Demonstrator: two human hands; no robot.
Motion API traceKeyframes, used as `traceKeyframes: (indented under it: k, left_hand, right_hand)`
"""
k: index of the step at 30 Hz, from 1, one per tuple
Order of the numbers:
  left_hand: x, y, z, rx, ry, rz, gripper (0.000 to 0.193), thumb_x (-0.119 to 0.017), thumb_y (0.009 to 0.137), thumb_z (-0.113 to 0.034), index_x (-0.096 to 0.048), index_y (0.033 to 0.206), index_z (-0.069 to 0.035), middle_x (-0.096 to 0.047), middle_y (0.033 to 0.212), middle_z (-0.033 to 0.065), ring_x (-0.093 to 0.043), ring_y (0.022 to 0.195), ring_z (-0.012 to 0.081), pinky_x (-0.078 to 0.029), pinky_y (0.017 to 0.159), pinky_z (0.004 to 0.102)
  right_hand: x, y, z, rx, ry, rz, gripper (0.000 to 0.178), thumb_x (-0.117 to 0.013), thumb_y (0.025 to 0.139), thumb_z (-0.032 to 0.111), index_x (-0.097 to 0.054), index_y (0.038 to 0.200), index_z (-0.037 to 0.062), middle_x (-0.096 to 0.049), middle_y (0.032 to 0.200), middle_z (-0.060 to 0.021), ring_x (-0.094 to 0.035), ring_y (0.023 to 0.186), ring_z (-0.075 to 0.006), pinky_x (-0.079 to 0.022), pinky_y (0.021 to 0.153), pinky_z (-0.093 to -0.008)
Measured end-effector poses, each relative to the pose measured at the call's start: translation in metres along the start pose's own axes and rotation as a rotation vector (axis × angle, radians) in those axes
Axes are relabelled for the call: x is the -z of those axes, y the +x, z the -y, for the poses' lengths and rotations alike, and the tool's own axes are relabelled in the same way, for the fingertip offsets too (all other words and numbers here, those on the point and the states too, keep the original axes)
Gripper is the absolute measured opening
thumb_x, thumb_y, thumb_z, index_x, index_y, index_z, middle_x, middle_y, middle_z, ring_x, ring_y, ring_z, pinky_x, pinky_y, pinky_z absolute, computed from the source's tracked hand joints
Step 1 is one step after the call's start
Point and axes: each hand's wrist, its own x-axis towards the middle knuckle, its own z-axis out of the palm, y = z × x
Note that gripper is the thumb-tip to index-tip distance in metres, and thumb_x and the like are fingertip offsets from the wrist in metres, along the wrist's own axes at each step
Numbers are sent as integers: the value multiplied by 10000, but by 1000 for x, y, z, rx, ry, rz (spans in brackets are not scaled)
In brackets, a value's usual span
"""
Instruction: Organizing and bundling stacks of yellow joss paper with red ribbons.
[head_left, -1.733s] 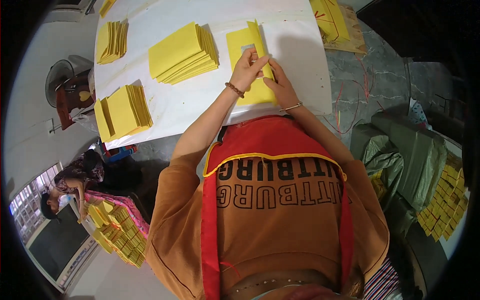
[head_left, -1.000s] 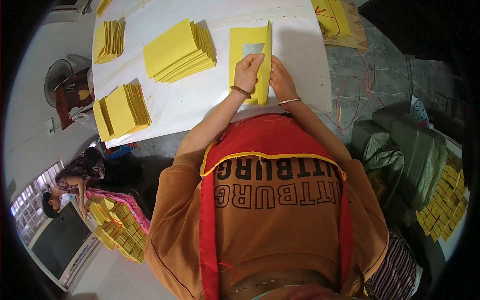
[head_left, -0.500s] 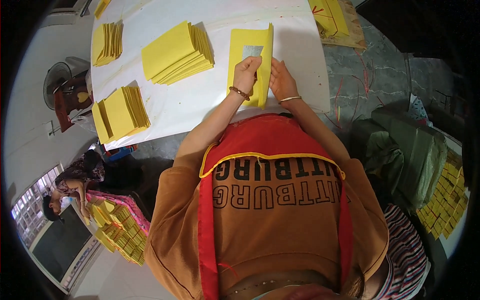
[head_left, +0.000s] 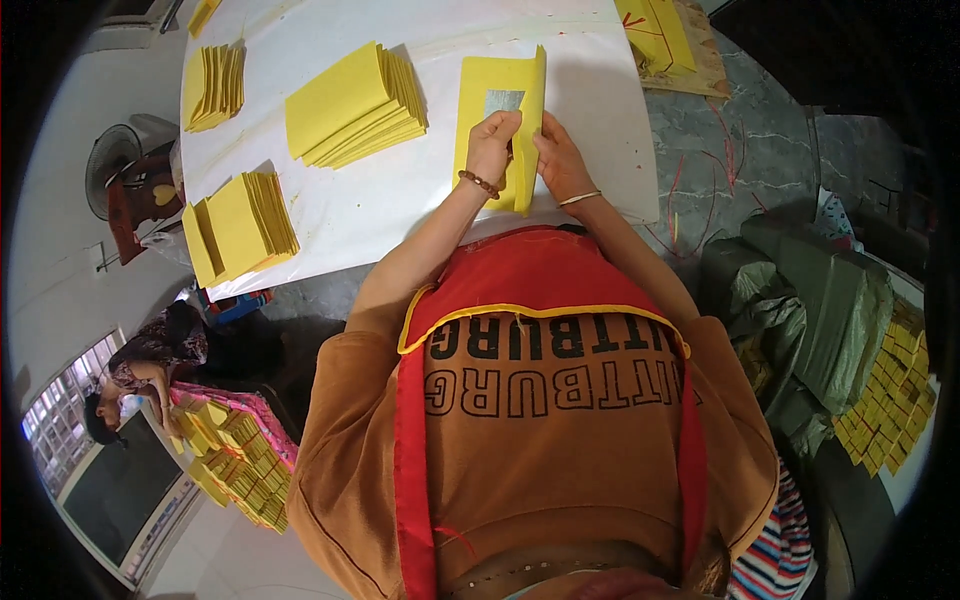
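Observation:
A sheet of yellow paper (head_left: 478, 88) with a silver-grey patch (head_left: 505, 101) lies near the front of the white table, its right side folded up into a standing flap. My left hand (head_left: 491, 145), with a beaded bracelet on the wrist, is closed on the sheet below the patch, thumb on top. At the raised right fold is my right hand (head_left: 563, 162), a pale bangle on its wrist, fingers bent and pressed to the paper edge. Some of its fingertips are hidden by the flap. Left of my hands sits a fanned stack of folded yellow papers (head_left: 345, 105).
Two smaller yellow stacks, one near (head_left: 245, 225) and one far (head_left: 213, 88), line the left of the white table (head_left: 400, 205). A tied yellow bundle (head_left: 660, 35) rests beyond its right corner. At lower left a person (head_left: 155, 360) handles yellow bundles (head_left: 240, 460). Grey-green sacks (head_left: 820, 290) stand right.
My right hand has shifted slightly left and up, closer against the fold. The left hand keeps its hold in about the same place. At lower right, striped cloth has moved down and left.

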Motion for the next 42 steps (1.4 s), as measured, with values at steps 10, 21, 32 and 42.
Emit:
traceKeyframes:
  k: [10, 21, 32, 42]
  left_hand:
    - [-8, -5, 0, -127, 145, -37, 215, -558, 865, -222, -615, 803, -24, -526, 637, -41, -405, 547, 22, -331, 488, 189]
    - [-6, -4, 2, -149, 128, -58, 206, -547, 874, -212, -606, 809, -25, -497, 623, -57, -391, 535, 22, -313, 464, 190]
    - [-10, -10, -7, -117, 201, -38, 185, -594, 848, -210, -610, 821, -28, -511, 624, -52, -397, 520, 13, -305, 454, 172]
    - [-12, -9, -7, -240, 186, 105, 254, -671, 789, -198, -578, 954, -29, -576, 732, -19, -502, 617, 27, -399, 513, 156]
  right_hand:
    - [12, 5, -11, 85, -50, 31, 521, -571, 828, 113, -343, 1289, 31, -476, 1152, -67, -485, 1047, -160, -394, 915, -303]
    - [18, 1, -5, -195, 435, -116, 364, -457, 904, 353, -515, 1117, 64, -578, 1000, -37, -559, 881, -149, -463, 776, -291]
    - [19, 1, -5, -152, 362, -126, 370, -425, 918, 361, -524, 1111, 61, -590, 974, -41, -560, 870, -149, -463, 764, -285]
    - [8, -5, 4, -152, 455, -92, 365, -423, 920, 352, -504, 1123, 61, -572, 1001, -47, -550, 900, -148, -456, 785, -285]
